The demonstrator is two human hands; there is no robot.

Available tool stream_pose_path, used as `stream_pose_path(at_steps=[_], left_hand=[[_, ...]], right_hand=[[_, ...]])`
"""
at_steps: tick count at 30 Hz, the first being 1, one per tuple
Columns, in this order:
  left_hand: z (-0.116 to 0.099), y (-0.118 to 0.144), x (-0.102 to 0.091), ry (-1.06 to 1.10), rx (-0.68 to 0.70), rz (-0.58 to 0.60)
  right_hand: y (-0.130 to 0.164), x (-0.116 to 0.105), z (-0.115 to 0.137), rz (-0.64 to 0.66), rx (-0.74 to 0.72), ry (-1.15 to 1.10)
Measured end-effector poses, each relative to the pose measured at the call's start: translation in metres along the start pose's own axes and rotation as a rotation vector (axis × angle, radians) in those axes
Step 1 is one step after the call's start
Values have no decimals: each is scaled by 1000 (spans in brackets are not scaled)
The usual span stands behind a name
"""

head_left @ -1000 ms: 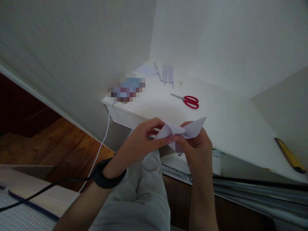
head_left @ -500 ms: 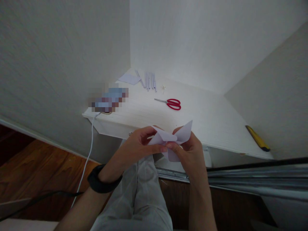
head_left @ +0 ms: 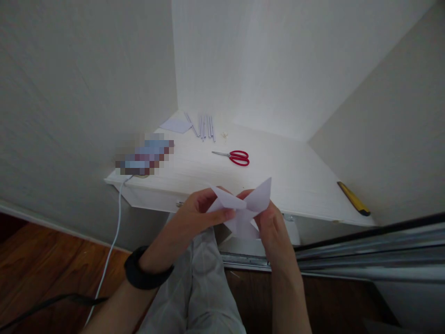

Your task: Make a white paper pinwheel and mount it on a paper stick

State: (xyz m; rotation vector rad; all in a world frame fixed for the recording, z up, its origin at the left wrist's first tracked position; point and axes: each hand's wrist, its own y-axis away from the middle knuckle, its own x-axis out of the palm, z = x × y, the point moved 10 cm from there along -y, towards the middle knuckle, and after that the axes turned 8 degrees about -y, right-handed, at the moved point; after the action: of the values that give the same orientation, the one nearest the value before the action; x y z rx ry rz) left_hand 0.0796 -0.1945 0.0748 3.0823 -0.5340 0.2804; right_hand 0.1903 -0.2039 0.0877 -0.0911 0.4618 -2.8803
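A white paper pinwheel (head_left: 243,218) with curled, pointed blades is held up between my hands, in front of the table edge. My left hand (head_left: 205,208) pinches it near its centre, thumb on the near face and the other fingers partly hidden behind. On its right side, my right hand (head_left: 273,222) has its fingers around the back of the paper; their tips are mostly hidden. Red-handled scissors (head_left: 238,157) lie on the table beyond the pinwheel, blades pointing left.
On the white table (head_left: 278,171) lie several thin rolled paper sticks (head_left: 205,127), a flat sheet of paper (head_left: 175,125) and a small pale bit (head_left: 224,135). A blurred-out object (head_left: 146,155) with a white cable (head_left: 113,246) sits left. A yellow-black cutter (head_left: 353,198) rests at right.
My right thumb has come off the pinwheel's centre, and the right hand has shifted to its right side. My left hand keeps its pinch. The view has turned slightly, moving the table leftward and down.
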Motion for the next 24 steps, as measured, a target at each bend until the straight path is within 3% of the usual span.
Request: stream_pose_path(at_steps=[6, 14, 24], left_hand=[[5, 0, 3, 107, -68, 1], [8, 2, 4, 145, -133, -25], [11, 0, 7, 185, -138, -8]], right_hand=[[-2, 0, -13, 29, 149, -164], [-7, -7, -20, -16, 123, -250], [-14, 4, -6, -21, 129, -267]])
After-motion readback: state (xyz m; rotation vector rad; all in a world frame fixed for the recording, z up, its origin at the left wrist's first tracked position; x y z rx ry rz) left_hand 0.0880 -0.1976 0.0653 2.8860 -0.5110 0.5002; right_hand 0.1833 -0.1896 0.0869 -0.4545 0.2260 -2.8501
